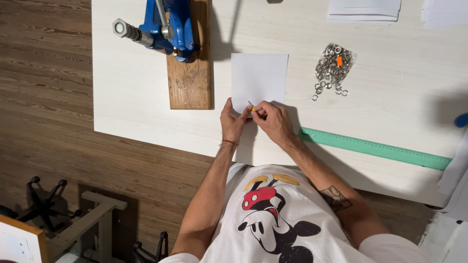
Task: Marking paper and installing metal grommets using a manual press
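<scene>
Both hands at white card edge.
Right hand pinches pencil; left hand holds card flat. Clear bag contains metal eyelets.

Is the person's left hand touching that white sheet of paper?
Touching. The head view shows the left hand with its fingertips pressed on the lower edge of the white sheet.

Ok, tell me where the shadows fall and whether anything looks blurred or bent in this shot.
Head view: the right hand and left hand cast a shadow toward the lower right over the white table; the blue press throws a dark one to its right; a soft shadow lies at the right edge. The green ruler runs slanted, from camera tilt. Focus is sharp; the small tool at the white sheet is too small to identify.
</scene>
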